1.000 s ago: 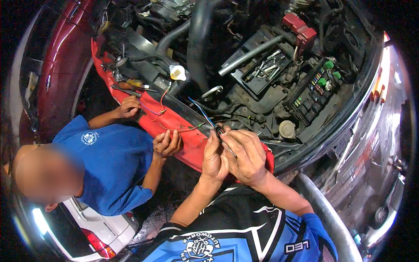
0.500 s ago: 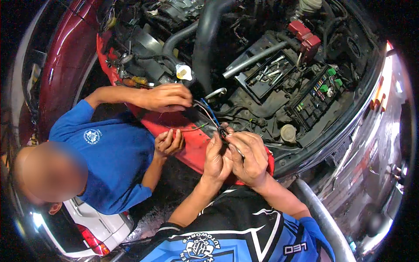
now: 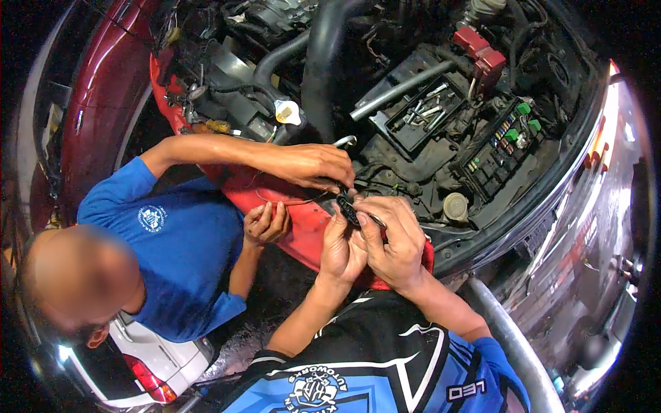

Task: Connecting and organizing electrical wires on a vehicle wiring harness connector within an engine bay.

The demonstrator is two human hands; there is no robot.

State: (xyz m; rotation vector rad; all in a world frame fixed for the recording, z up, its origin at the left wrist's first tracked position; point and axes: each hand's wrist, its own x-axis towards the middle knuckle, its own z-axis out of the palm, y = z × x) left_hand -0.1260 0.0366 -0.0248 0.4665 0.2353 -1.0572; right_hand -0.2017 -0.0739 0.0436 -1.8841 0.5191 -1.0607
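A small black bundle of wiring [image 3: 348, 208] stands up between my two hands over the front edge of the engine bay. My left hand [image 3: 342, 251] pinches it from below, thumb upward. Close beside it, my right hand [image 3: 394, 239] has thumb and fingers closed on the same bundle, and a dark end pokes out by the thumb. A co-worker's hand [image 3: 310, 165] reaches in from the left and touches or nearly touches the top of the bundle. The co-worker's other hand [image 3: 267, 224] holds a thin reddish wire [image 3: 303, 202]. Finger contacts are partly hidden.
A red body panel [image 3: 296, 237] runs below the hands. Beyond lie a black tray [image 3: 413, 141] with loose metal parts, an open fuse box [image 3: 499, 144], a thick black hose [image 3: 322, 76] and a round cap [image 3: 455, 206]. The co-worker in a blue shirt [image 3: 182, 255] stands at the left.
The co-worker's upper hand has moved right to the bundle and now covers the blue and white wires that showed before. My hands have stayed nearly in place around the bundle.
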